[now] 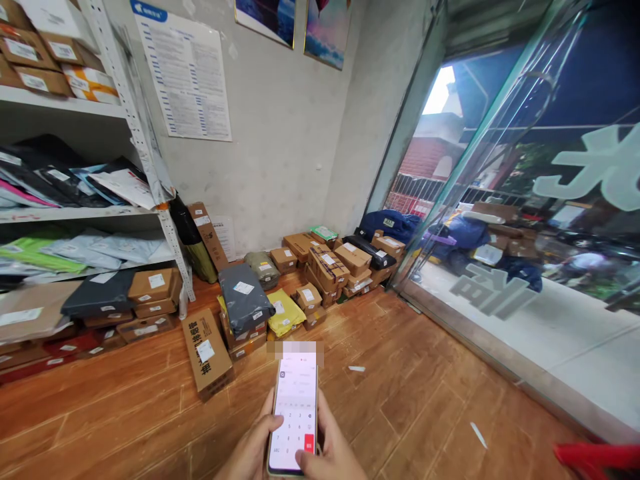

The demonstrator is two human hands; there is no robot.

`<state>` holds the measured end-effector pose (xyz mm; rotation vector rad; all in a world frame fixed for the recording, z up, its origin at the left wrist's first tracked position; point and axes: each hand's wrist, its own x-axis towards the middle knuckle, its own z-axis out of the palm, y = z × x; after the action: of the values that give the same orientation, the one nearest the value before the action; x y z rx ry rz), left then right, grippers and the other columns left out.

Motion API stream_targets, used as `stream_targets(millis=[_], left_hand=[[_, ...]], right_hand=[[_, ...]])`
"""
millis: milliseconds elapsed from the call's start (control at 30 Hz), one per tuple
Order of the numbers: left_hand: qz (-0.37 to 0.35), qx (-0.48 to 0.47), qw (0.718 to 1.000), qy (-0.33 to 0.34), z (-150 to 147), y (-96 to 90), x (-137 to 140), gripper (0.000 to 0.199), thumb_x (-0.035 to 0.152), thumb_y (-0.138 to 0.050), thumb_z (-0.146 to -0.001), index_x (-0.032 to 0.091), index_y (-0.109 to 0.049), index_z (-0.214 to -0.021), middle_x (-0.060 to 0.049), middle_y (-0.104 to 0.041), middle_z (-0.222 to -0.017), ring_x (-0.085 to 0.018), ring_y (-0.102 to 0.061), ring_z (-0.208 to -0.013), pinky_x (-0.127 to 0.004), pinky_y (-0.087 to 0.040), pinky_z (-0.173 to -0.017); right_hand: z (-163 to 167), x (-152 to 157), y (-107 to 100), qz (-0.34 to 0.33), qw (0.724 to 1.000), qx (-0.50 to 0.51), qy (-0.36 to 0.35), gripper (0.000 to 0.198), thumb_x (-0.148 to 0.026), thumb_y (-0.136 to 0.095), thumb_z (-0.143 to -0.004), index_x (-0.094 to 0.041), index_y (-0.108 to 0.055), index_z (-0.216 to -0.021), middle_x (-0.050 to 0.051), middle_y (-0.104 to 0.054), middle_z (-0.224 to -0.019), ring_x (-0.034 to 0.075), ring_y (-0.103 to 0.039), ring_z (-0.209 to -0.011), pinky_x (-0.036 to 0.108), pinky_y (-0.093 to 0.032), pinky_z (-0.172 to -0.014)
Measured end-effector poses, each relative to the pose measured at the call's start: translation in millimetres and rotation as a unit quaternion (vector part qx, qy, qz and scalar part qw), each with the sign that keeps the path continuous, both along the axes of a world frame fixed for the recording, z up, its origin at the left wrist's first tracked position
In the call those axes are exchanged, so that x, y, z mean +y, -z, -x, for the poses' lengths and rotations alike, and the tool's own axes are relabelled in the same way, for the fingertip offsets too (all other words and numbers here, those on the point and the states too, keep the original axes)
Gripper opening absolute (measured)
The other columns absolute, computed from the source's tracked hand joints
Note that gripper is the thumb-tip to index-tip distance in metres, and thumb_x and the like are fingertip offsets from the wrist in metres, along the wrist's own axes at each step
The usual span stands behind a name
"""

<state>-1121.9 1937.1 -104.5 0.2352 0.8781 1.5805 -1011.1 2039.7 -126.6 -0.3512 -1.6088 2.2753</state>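
The phone [295, 417] is held upright over the wooden floor [400, 400], low in view, its numeric keypad lit. The left hand [253, 450] grasps its left edge; the right hand [330, 453] grasps the right edge, thumb resting on the screen. Enter digits with the thumb only, holding the phone steady. Parcels [300, 280] lie beyond.

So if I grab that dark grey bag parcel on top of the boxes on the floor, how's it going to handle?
The dark grey bag parcel looks like a soft plastic mailer, so it would probably sag rather than stay stiff. Its glossy film may be slippery. It lies sloped on stacked boxes, so a push could slide it off.
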Motion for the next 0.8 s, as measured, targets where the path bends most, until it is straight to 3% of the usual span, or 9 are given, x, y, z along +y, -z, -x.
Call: stream_targets(millis=[100, 200, 300, 367, 533, 600, 667, 733, 800], left_hand=[[0.035, 0.092, 0.995, -0.025, -2.8, 1.7, 4.3, 0.1, 0.032, -0.068, -0.071, 0.016, -0.003, -0.145, -0.007, -0.07, -0.096, -0.019, -0.064, -0.068, -0.024, -0.041, -0.048], [0.04, 0.139, 0.987, -0.074, -5.0, 4.1, 8.7, 0.109, 0.03, -0.077, -0.063, 0.008, -0.007, -0.144, -0.007, -0.07, -0.088, -0.016, -0.061, -0.064, -0.022, -0.047, -0.057], [0.039, 0.093, 0.994, -0.031, -1.6, 2.5, 5.9, 0.091, 0.024, -0.059, -0.074, 0.014, -0.005, -0.147, -0.011, -0.068, -0.106, -0.017, -0.062, -0.064, -0.022, -0.043, -0.045], [0.017, 0.045, 0.999, 0.01, 4.2, 1.9, 0.4, 0.086, 0.019, -0.046, -0.076, 0.021, 0.0, -0.149, -0.011, -0.062, -0.12, -0.023, -0.066, -0.076, -0.024, -0.044, -0.041], [-0.036, -0.023, 0.996, 0.074, 17.9, 16.6, -7.8, 0.091, 0.015, -0.041, -0.076, 0.026, 0.013, -0.148, -0.013, -0.055, -0.131, -0.029, -0.066, -0.091, -0.034, -0.058, -0.053], [-0.046, -0.044, 0.997, 0.053, 17.6, 28.0, -5.7, 0.091, 0.015, -0.04, -0.077, 0.029, 0.018, -0.146, -0.012, -0.056, -0.13, -0.029, -0.067, -0.09, -0.034, -0.058, -0.052], [-0.062, -0.08, 0.995, 0.013, 15.1, 40.8, -2.6, 0.094, 0.015, -0.042, -0.074, 0.032, 0.015, -0.147, -0.01, -0.058, -0.127, -0.029, -0.067, -0.091, -0.027, -0.054, -0.047], [-0.095, -0.112, 0.989, -0.028, 14.4, 53.8, -2.0, 0.095, 0.017, -0.047, -0.068, 0.03, 0.0, -0.15, -0.009, -0.061, -0.124, -0.03, -0.065, -0.098, -0.025, -0.052, -0.051], [-0.104, -0.125, 0.986, -0.045, 18.3, 65.3, -7.2, 0.09, 0.02, -0.055, -0.065, 0.028, -0.022, -0.148, -0.008, -0.063, -0.121, -0.033, -0.059, -0.109, -0.033, -0.055, -0.067]], right_hand=[[-0.5, -3.0, -3.5, 0.005, 1.0, -0.007, 0.004, 0.085, -0.014, -0.066, -0.064, -0.022, -0.023, -0.137, 0.011, -0.059, -0.131, 0.027, -0.058, -0.115, 0.041, -0.046, -0.096], [-1.9, -3.1, -4.3, 0.031, 0.999, -0.004, 0.03, 0.074, -0.021, -0.058, -0.068, -0.021, -0.032, -0.137, 0.008, -0.059, -0.132, 0.026, -0.055, -0.118, 0.04, -0.042, -0.099], [-1.2, -3.8, -7.9, 0.049, 0.996, -0.025, 0.072, 0.061, -0.024, -0.052, -0.071, -0.022, -0.046, -0.132, 0.004, -0.064, -0.126, 0.025, -0.059, -0.111, 0.037, -0.044, -0.094], [0.7, -4.4, -12.5, 0.061, 0.995, -0.025, 0.078, 0.059, -0.029, -0.055, -0.072, -0.024, -0.048, -0.13, 0.002, -0.066, -0.122, 0.025, -0.06, -0.107, 0.036, -0.045, -0.09], [9.8, 1.5, -20.7, 0.038, 0.992, -0.059, 0.108, 0.056, -0.055, -0.065, -0.071, -0.024, -0.06, -0.117, 0.004, -0.069, -0.117, 0.028, -0.059, -0.109, 0.039, -0.045, -0.093], [14.4, 5.3, -15.1, 0.032, 0.99, -0.087, 0.108, 0.063, -0.062, -0.068, -0.067, -0.023, -0.06, -0.115, 0.006, -0.068, -0.117, 0.029, -0.059, -0.108, 0.04, -0.044, -0.093], [18.9, 7.3, -1.9, 0.037, 0.992, -0.092, 0.083, 0.066, -0.058, -0.074, -0.064, -0.022, -0.057, -0.117, 0.007, -0.069, -0.114, 0.029, -0.061, -0.105, 0.04, -0.045, -0.091], [24.2, 6.6, 17.2, 0.039, 0.996, -0.07, 0.032, 0.076, -0.053, -0.08, -0.057, -0.022, -0.053, -0.121, 0.009, -0.07, -0.109, 0.03, -0.063, -0.098, 0.04, -0.047, -0.084], [32.4, 3.9, 38.1, 0.063, 0.995, -0.076, -0.001, 0.083, -0.05, -0.082, -0.049, -0.022, -0.053, -0.122, 0.01, -0.071, -0.101, 0.033, -0.064, -0.089, 0.044, -0.048, -0.078]])
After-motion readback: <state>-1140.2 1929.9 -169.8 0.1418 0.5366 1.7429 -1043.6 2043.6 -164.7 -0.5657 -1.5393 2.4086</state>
